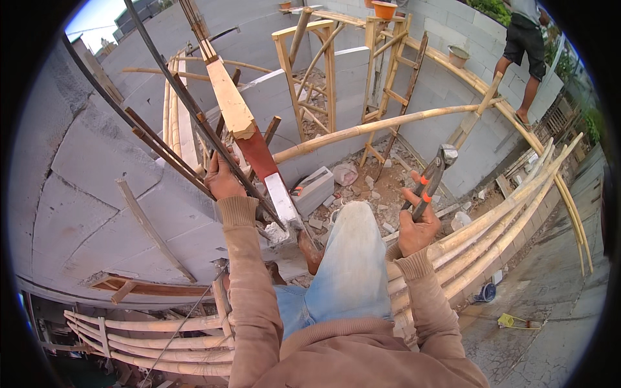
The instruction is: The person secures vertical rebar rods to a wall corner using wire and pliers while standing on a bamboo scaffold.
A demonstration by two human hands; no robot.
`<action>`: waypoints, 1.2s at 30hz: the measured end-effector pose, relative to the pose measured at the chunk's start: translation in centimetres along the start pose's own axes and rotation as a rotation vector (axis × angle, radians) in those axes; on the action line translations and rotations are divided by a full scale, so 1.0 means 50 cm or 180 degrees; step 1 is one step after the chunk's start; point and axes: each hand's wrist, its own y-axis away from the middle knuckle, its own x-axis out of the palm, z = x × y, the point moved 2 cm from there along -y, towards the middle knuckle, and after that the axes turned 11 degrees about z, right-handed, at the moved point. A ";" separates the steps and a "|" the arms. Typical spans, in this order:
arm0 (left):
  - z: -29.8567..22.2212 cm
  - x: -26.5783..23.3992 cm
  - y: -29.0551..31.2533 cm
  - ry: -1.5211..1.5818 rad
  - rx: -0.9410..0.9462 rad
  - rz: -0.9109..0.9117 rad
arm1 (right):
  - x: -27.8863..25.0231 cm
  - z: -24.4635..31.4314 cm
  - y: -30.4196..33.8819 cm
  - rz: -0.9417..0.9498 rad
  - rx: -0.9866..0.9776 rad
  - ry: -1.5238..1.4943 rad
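left hand (224, 180) near ten o'clock, grip closed around a dark rod (189, 103), orange bucket (384, 10) toward one, right hand (417, 226) at three, grip holding orange-banded pliers (440, 167), greyish bucket (458, 58) between one and two, contents unclear, blue container (485, 293) at four

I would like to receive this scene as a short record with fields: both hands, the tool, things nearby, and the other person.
Left hand: at the dark rods; exact grip unclear
Right hand: holds pincers
Tool details: dark handles with orange parts; metal head
Beside left hand: wooden beam
Right side: bundled bamboo poles
Top of view: orange bucket
Other person: upper right, dark shorts, standing
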 end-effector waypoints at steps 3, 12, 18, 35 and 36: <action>-0.006 0.004 0.009 0.0083 0.0035 0.0115 | 0.068 -0.040 -0.084 0.1106 0.0639 -0.2257; -0.008 0.027 0.011 0.0176 0.0321 -0.0099 | 0.170 -0.072 -0.191 0.1622 0.1338 -0.3753; -0.002 0.020 0.016 0.0259 0.0478 -0.0160 | 0.178 -0.135 -0.177 0.1805 0.1869 -0.3058; -0.009 0.041 0.023 0.0260 0.0125 -0.0259 | 0.253 0.007 -0.235 0.1646 -0.1313 0.1864; -0.014 0.051 0.027 0.0303 0.0098 -0.0284 | 0.268 0.022 -0.251 0.1495 -0.1621 0.2382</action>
